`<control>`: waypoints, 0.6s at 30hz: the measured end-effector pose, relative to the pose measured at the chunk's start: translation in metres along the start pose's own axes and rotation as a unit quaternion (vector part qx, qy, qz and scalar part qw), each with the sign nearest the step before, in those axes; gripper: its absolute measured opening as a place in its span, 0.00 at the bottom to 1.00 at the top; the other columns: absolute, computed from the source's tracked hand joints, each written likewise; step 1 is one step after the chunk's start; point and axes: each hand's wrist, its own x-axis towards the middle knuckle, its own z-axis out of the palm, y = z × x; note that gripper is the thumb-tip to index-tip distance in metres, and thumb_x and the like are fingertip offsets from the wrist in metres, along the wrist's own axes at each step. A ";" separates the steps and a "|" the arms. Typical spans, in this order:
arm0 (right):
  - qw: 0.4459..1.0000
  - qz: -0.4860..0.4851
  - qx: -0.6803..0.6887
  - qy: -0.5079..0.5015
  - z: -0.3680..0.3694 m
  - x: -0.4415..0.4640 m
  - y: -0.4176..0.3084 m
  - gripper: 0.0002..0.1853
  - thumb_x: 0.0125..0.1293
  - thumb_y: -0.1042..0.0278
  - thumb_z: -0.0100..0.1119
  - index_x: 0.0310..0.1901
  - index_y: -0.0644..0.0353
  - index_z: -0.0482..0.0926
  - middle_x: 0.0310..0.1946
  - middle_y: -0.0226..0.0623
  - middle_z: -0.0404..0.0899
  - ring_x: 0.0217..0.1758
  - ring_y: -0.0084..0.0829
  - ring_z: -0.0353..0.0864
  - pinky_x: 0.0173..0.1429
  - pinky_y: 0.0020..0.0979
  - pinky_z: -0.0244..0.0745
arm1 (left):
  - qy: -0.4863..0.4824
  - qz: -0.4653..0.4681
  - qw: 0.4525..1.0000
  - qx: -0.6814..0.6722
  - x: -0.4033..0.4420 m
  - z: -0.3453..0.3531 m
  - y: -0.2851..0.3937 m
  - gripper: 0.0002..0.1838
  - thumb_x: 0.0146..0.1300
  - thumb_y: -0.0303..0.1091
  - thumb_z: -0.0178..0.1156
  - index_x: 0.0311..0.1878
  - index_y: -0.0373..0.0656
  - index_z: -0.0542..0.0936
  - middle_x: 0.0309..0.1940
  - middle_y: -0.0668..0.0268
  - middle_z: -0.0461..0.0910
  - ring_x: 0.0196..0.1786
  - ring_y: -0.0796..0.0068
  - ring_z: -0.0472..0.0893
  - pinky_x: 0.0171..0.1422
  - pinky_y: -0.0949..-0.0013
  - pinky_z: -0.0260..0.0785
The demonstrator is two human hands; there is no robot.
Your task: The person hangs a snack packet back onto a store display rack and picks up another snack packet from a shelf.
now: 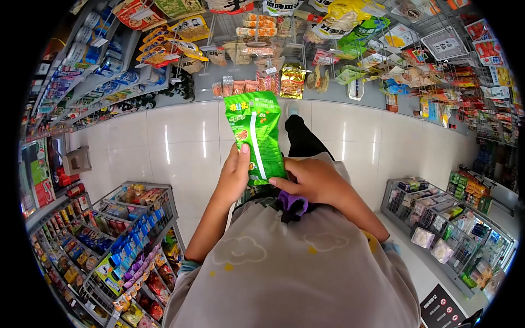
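Glossy green packet (270, 143), coloured lettering (239, 107) too small to read, white strip (257, 145) lengthwise; left hand (236, 174) and right hand (313, 178) grip pinching its lower sides.

I am wearing a loose grey-beige cloth garment (295, 279), its front bearing white cloud outlines (240, 250) and small yellow shapes (228, 267). Pale-blue fabric cuffs (189, 265) are ringing my arms (215, 230), a bunched purple-and-black piece (292, 204) is sitting at my front, and a black-clad leg (304, 138) is showing.
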 end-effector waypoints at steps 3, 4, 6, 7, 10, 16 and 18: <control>1.000 0.018 -0.014 0.007 0.008 0.000 -0.005 0.23 0.73 0.44 0.58 0.49 0.60 0.78 0.35 0.45 0.82 0.40 0.51 0.83 0.45 0.49 0.75 | -0.002 0.001 1.000 -0.023 -0.003 -0.009 -0.004 0.30 0.84 0.54 0.43 0.73 0.37 0.67 0.59 0.62 0.78 0.60 0.74 0.76 0.68 0.68 0.67; 0.999 -0.003 -0.013 0.036 0.013 0.000 -0.002 0.22 0.72 0.45 0.60 0.47 0.60 0.78 0.31 0.42 0.80 0.35 0.47 0.82 0.40 0.46 0.73 | 0.002 -0.010 1.000 -0.020 -0.005 -0.011 -0.004 0.30 0.84 0.54 0.44 0.72 0.37 0.67 0.57 0.62 0.78 0.59 0.75 0.76 0.66 0.69 0.68; 0.997 -0.025 -0.015 0.066 0.014 0.000 -0.005 0.21 0.72 0.46 0.62 0.45 0.59 0.78 0.28 0.39 0.79 0.30 0.43 0.81 0.35 0.43 0.71 | 0.004 -0.018 1.000 -0.017 -0.006 -0.017 -0.003 0.30 0.84 0.54 0.45 0.72 0.37 0.67 0.56 0.63 0.78 0.58 0.76 0.76 0.65 0.69 0.69; 0.999 -0.010 -0.021 0.048 0.011 0.000 -0.010 0.22 0.72 0.46 0.61 0.46 0.60 0.78 0.31 0.42 0.81 0.35 0.47 0.82 0.39 0.46 0.73 | 0.006 -0.043 0.999 -0.019 -0.006 -0.021 -0.002 0.29 0.83 0.54 0.46 0.71 0.37 0.66 0.55 0.63 0.78 0.56 0.76 0.76 0.63 0.70 0.70; 0.999 0.009 -0.044 0.021 0.007 0.002 -0.016 0.22 0.72 0.45 0.59 0.45 0.61 0.77 0.34 0.46 0.83 0.39 0.51 0.84 0.43 0.48 0.75 | 0.025 -0.021 0.999 -0.035 -0.004 -0.024 -0.002 0.27 0.83 0.52 0.48 0.68 0.37 0.66 0.53 0.62 0.78 0.53 0.77 0.77 0.59 0.70 0.72; 0.999 0.005 -0.037 0.019 0.010 0.004 -0.014 0.23 0.72 0.44 0.60 0.43 0.61 0.77 0.33 0.46 0.83 0.37 0.51 0.84 0.42 0.48 0.75 | 0.009 0.007 0.998 -0.056 -0.001 -0.033 -0.002 0.26 0.83 0.50 0.51 0.67 0.36 0.64 0.53 0.58 0.79 0.52 0.75 0.80 0.54 0.68 0.76; 0.999 0.018 -0.034 0.012 0.009 0.003 -0.015 0.23 0.72 0.44 0.60 0.43 0.61 0.77 0.33 0.46 0.83 0.37 0.51 0.84 0.42 0.48 0.75 | 0.002 0.004 0.998 -0.060 0.000 -0.033 0.000 0.27 0.82 0.50 0.51 0.68 0.36 0.63 0.53 0.57 0.79 0.52 0.74 0.80 0.54 0.68 0.76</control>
